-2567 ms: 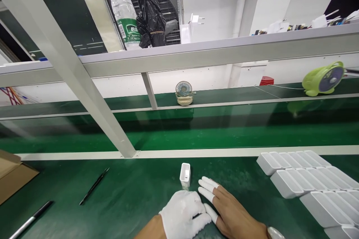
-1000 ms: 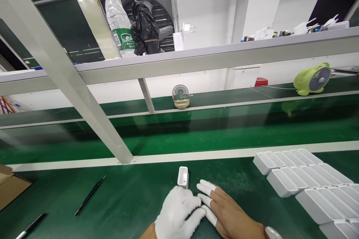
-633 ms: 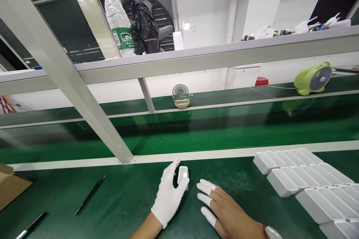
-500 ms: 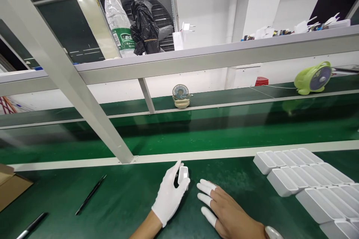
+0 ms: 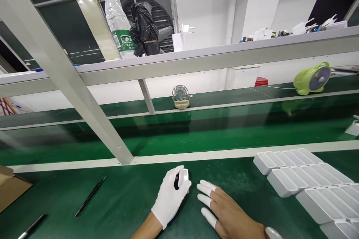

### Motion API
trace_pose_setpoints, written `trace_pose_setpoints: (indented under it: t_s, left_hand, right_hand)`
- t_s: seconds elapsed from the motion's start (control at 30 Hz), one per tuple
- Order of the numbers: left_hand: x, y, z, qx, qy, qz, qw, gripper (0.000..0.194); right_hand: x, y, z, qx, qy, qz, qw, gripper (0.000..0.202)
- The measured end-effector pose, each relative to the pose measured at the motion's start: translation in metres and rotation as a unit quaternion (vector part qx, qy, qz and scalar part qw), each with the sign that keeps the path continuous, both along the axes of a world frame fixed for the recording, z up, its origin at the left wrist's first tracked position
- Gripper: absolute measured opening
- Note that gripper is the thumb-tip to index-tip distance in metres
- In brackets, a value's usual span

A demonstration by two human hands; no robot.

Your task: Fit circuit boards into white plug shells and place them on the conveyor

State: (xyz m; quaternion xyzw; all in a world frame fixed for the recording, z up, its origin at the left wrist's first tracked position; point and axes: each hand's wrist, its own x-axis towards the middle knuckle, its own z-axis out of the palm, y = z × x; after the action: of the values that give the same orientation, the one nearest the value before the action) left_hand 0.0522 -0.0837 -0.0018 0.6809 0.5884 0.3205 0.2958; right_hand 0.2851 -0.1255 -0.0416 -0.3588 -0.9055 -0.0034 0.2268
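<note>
— At the gloved left hand (image 5: 170,197)?
— Pinching a small white box (image 5: 183,176) between thumb and fingers, at the middle of the green bench (image 5: 126,201).
— At the right hand (image 5: 226,209)?
— Palm down, fingers spread, with white finger covers (image 5: 208,200); near the small white box, apart from it.
— Elsewhere on the bench?
— To the right, white containers (image 5: 283,183) in rows; to the left, a slim black pen (image 5: 90,196).

On the worktable (image 5: 126,198), a case (image 5: 183,176) is sitting at 12 o'clock within the left hand (image 5: 169,196), the right hand (image 5: 224,209) lying to its right. Boxes (image 5: 283,182) are standing in rows at 2 o'clock, a pen (image 5: 90,196) at 10. Beyond, one fan (image 5: 181,96) is standing at 12, another fan (image 5: 312,78) between 1 and 2. Higher, a shelf (image 5: 218,56) is holding a bottle (image 5: 119,26) at 11.
</note>
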Motion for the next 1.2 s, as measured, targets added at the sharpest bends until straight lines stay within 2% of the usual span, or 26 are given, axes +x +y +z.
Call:
trace_pose_setpoints:
  t_s: [0.8, 1.2]
  left_hand:
    - [0.0009, -0.0029, 0.0028, 0.002, 0.017, 0.003, 1.0, 0.05]
    - [0.001, -0.0047, 0.0034, 0.013, 0.005, 0.003, 1.0, 0.049]
  right_hand:
    - [0.0005, -0.0001, 0.0016, -0.02, 0.012, 0.005, 1.0, 0.047]
    - [-0.0002, 0.0008, 0.0083, -0.014, 0.019, 0.016, 1.0, 0.048]
